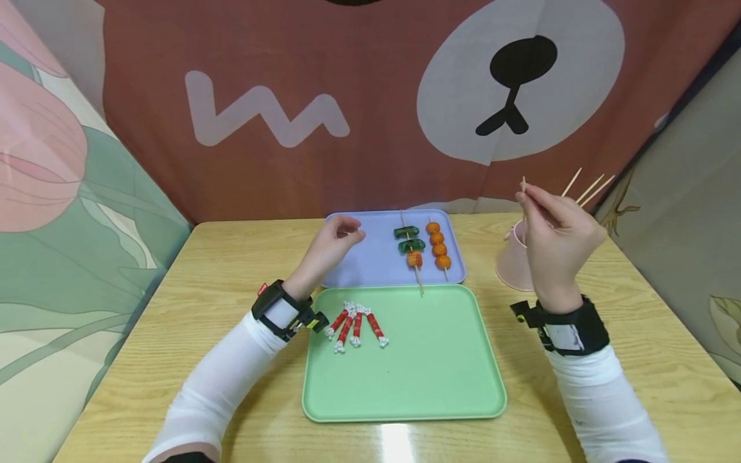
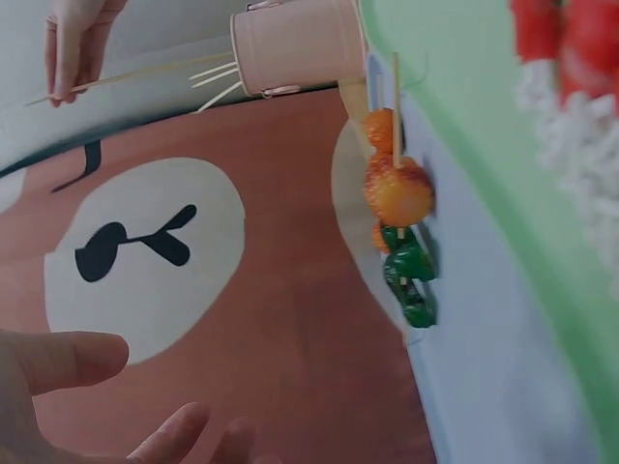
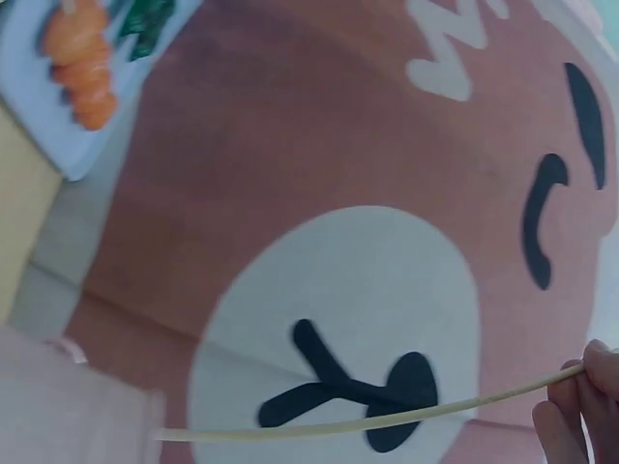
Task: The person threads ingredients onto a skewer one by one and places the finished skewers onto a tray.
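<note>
A thin wooden skewer (image 3: 387,418) was pinched between the fingertips (image 3: 571,411) of the right hand (image 1: 556,241), which was raised above the pink cup (image 1: 514,263) at the right of the table (image 1: 231,270). The skewer's lower end was seen just at the cup's mouth; whether it was clear of the cup could not be told. More skewers (image 1: 590,188) were left standing in the cup, their ends slanting out past the hand.

The left hand (image 1: 330,247) was held over the near left corner of the lavender tray (image 1: 370,257), its fingers loosely curled and nothing grasped.

On the lavender tray two filled skewers were laid side by side: one with green pieces and an orange piece (image 1: 410,246), the other with four orange balls (image 1: 439,245). The green tray (image 1: 428,360), just in front, carried a fan of red-and-white sticks (image 1: 356,326) near its far left corner.

No readable writing was made out; a cartoon bear face (image 1: 515,83) was printed on the backdrop cloth.
</note>
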### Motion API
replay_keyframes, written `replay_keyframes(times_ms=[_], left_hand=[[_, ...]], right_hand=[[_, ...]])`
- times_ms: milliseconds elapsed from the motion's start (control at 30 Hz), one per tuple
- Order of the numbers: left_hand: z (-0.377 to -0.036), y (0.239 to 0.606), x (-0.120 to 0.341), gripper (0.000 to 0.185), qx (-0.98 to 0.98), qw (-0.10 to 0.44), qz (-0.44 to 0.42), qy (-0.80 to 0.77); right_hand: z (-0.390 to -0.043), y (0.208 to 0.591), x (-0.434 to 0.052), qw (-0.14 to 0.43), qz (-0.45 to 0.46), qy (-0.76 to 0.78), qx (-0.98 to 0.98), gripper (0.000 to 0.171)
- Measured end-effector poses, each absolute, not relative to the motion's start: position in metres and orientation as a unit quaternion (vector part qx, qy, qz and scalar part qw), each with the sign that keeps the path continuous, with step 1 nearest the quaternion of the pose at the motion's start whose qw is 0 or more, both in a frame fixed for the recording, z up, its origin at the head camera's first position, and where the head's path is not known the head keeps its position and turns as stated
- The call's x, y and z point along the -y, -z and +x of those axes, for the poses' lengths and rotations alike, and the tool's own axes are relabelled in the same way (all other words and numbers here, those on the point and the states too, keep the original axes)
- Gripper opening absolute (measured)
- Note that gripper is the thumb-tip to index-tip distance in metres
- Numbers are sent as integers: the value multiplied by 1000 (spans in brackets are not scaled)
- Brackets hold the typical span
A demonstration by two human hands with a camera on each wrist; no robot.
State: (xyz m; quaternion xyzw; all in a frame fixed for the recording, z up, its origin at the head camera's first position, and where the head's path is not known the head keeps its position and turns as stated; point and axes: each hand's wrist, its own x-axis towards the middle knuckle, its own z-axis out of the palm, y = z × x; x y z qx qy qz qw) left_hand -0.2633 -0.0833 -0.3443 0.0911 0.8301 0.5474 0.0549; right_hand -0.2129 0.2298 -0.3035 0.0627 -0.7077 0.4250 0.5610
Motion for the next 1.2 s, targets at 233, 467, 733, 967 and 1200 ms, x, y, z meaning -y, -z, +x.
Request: replay_keyframes(times_ms=[233,467,733,967,1200], left_hand=[[-265,326,73,34,-843,39,125,-521],[-265,310,56,35,-865,28,140,-481],[-264,297,36,43,-863,30,166,-476],[-258,294,21,49,-862,31,197,-465],[-253,300,13,44,-869,37,224,-440]], right_hand=[[-207,293,-219,590,65,-449,668,12],[-199,282,-207,626,56,-477,615,12],[-190,273,-197,615,90,-559,549,13],[-201,289,-200,515,128,-631,566,14],[-212,314,-206,420,139,-687,576,19]])
